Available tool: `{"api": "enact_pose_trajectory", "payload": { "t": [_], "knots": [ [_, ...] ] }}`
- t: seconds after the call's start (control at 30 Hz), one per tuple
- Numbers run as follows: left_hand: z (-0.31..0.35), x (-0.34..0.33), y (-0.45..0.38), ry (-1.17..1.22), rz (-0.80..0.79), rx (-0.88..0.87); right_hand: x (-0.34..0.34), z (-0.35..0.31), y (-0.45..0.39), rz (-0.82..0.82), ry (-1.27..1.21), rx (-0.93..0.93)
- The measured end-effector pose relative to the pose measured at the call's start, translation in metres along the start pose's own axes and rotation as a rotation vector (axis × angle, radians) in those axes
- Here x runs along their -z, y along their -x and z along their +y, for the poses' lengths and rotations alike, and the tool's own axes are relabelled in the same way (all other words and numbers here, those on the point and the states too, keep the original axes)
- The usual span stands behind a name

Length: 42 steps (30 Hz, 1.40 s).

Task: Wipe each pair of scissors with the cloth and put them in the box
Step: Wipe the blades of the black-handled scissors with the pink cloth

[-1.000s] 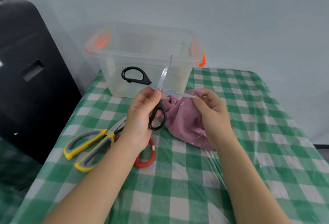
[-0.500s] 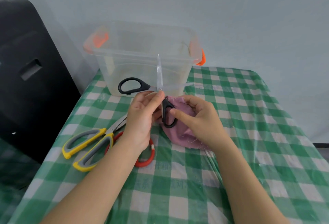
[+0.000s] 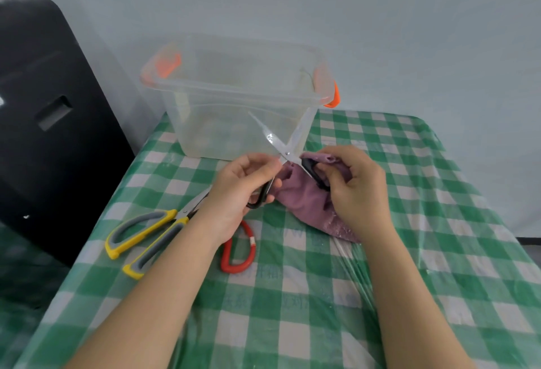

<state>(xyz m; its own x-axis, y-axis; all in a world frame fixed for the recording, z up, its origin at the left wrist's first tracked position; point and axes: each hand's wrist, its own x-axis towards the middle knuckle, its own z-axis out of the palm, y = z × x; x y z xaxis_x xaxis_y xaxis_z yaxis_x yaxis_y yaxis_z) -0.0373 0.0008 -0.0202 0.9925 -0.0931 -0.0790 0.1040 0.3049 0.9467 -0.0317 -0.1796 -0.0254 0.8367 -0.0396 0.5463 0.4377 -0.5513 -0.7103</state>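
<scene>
Holding black scissors (image 3: 288, 155) blades apart, left hand (image 3: 240, 190) and right hand (image 3: 355, 187) each grasp a handle above the cloth (image 3: 304, 201).

black scissors (image 3: 288, 154) turned blades-up, right hand (image 3: 352, 184) apparently gripping one handle

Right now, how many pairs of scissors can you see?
3. The black-handled scissors are held open in both hands over the cloth; the yellow-handled scissors lie on the table at left; red-handled scissors lie partly hidden under the left forearm. None visible in the box.
</scene>
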Motion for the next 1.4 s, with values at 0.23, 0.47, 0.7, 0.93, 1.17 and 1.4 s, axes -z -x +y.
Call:
{"api": "enact_pose_trajectory", "payload": {
  "t": [0.23,0.47,0.7,0.93,1.17,1.4],
  "knots": [
    [-0.005,0.004,0.0,-0.208,0.03,-0.055,0.002,-0.001,0.001,-0.102,-0.057,0.005],
    [-0.003,0.002,0.002,-0.26,0.084,-0.079,0.003,-0.01,0.001,-0.146,-0.264,-0.225],
    [-0.004,0.001,0.004,-0.356,0.068,-0.092,0.005,-0.005,-0.004,0.107,-0.181,-0.319],
    [-0.006,-0.002,0.005,-0.428,0.058,-0.103,0.005,-0.015,-0.002,0.381,-0.164,-0.328],
    [-0.008,-0.004,0.006,-0.43,0.063,-0.15,0.0,-0.018,0.001,-0.022,-0.245,-0.473],
    [-0.013,-0.008,0.009,-0.438,0.043,-0.165,0.001,-0.026,0.004,-0.102,-0.35,-0.318]
  ]
}}
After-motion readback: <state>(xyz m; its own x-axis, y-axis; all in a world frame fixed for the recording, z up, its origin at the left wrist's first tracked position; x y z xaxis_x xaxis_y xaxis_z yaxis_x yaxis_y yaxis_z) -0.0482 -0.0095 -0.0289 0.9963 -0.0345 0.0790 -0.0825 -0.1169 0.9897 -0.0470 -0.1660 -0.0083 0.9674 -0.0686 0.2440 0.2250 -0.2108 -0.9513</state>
